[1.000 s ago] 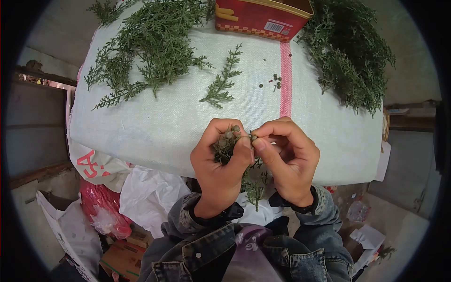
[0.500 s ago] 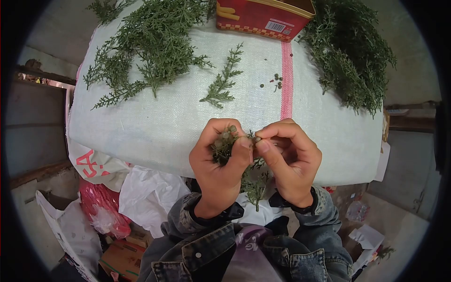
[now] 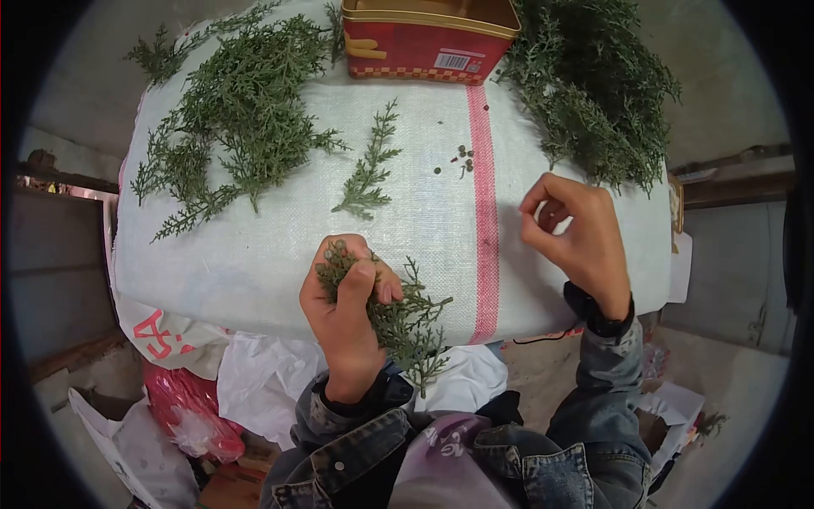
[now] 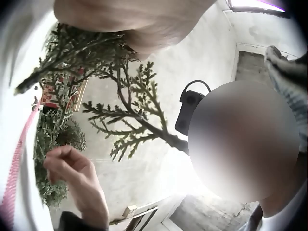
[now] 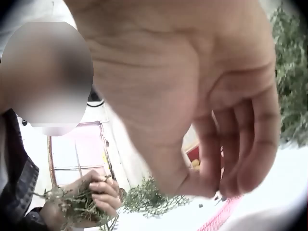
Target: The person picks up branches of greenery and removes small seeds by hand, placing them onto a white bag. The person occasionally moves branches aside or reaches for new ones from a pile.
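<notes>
In the head view my left hand [image 3: 346, 318] grips a leafy conifer sprig [image 3: 407, 327], its thumb folded over the stems. Small round green cones [image 3: 340, 245] show at the top of this fist, and the sprig's cut ends stick out to the right and below. My right hand [image 3: 585, 237] is raised over the white woven sack, apart from the left, its fingers curled and thumb tip close to the index fingertip. I cannot tell whether a small cone sits between those tips. Several loose cones [image 3: 465, 159] lie by the pink stripe.
The white sack [image 3: 407, 229] forms the work surface. On it lie a heap of conifer branches [image 3: 246, 110] at left, a single sprig [image 3: 369, 165], another heap [image 3: 593, 93] at right and a red tin [image 3: 415, 51] at the back. Plastic bags [image 3: 191, 407] lie below on the left.
My hands were together at the sprig, the right pinching a cone there. Now the right hand has moved away to the right, and the left has shifted slightly left and down, still holding the sprig.
</notes>
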